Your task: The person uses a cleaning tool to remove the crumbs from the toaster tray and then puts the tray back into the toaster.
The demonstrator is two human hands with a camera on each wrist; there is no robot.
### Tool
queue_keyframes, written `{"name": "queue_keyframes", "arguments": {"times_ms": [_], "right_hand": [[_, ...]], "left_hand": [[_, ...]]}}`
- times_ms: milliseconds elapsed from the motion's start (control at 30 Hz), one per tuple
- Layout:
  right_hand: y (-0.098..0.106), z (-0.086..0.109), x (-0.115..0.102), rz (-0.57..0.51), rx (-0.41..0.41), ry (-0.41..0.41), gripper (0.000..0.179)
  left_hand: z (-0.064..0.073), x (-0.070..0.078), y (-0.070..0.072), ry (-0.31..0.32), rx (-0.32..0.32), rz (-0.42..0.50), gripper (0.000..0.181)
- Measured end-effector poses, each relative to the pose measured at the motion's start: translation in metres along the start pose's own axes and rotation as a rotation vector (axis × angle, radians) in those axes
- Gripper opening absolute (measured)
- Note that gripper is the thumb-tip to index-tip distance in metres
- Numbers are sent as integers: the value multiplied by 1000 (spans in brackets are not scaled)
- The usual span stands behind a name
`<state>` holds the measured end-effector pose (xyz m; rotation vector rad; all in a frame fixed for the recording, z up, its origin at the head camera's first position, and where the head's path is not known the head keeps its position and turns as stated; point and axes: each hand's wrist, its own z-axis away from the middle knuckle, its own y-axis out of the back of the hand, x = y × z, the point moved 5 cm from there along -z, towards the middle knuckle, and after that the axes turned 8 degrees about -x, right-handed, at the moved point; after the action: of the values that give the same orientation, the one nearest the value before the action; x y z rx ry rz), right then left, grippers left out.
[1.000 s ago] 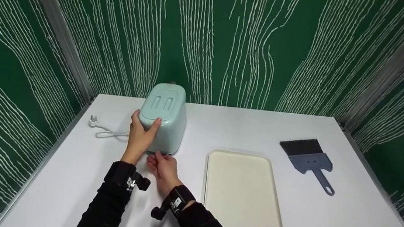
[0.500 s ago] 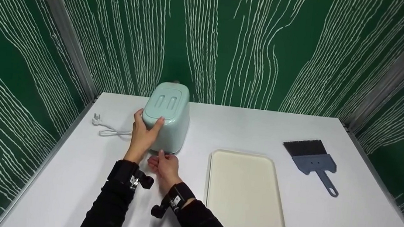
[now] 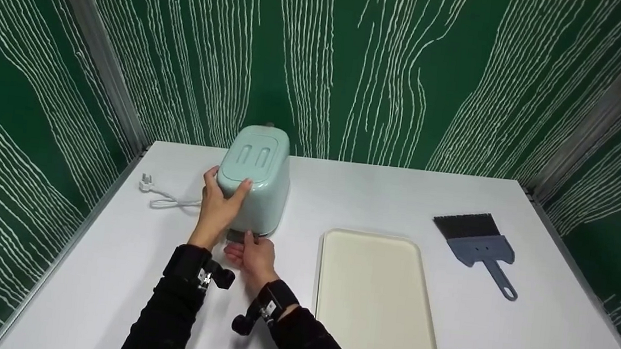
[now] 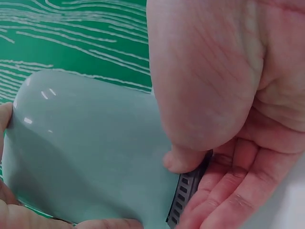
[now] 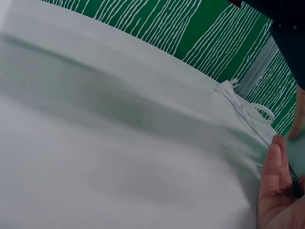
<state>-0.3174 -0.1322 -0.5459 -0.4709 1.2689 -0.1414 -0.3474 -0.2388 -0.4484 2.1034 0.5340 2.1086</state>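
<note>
A mint-green toaster (image 3: 268, 199) with a closed, ridged lid stands upside by the back left of the table. My left hand (image 3: 219, 208) holds its near end, thumb over the top edge and fingers around the left side. At the foot of that near end, my right hand (image 3: 258, 258) pinches a grey crumb tray (image 3: 235, 236), thumb above and fingers curled beneath. The tray's edge sticks out a little under the toaster. In the left wrist view a dark slotted strip (image 4: 181, 195) shows along the toaster's bottom, partly hidden by the right hand's fingers (image 4: 228, 195).
To the toaster's left lies its white cord with a plug (image 3: 146, 184). A cream tray (image 3: 372, 306) lies right of the right forearm. Farther right is a grey-blue hand brush (image 3: 480, 248) with black bristles. Green patterned walls (image 3: 353, 87) bound the white table (image 3: 545, 345).
The grey crumb tray's edge now shows beside my right hand, where it was barely visible before. Both hands keep nearly the same places, and the head view has shifted slightly.
</note>
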Motion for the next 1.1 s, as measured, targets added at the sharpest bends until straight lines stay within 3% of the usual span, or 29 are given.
{"name": "queue_keyframes", "arguments": {"times_ms": [300,600,1000,1100], "right_hand": [[6,-3,-6,0,-26,-64,33],[6,-4,-9,84,-44,-67,30],[15,-6,-9,385,-44,-107,35],[17,-6,-9,388,-1,-82,28]], "left_hand": [[-1,2,2,-38,-4,-4,89],[-3,1,3,-28,-7,-4,89],[-2,0,2,-19,-9,-23,89],[-1,0,2,-17,-7,-27,89]]}}
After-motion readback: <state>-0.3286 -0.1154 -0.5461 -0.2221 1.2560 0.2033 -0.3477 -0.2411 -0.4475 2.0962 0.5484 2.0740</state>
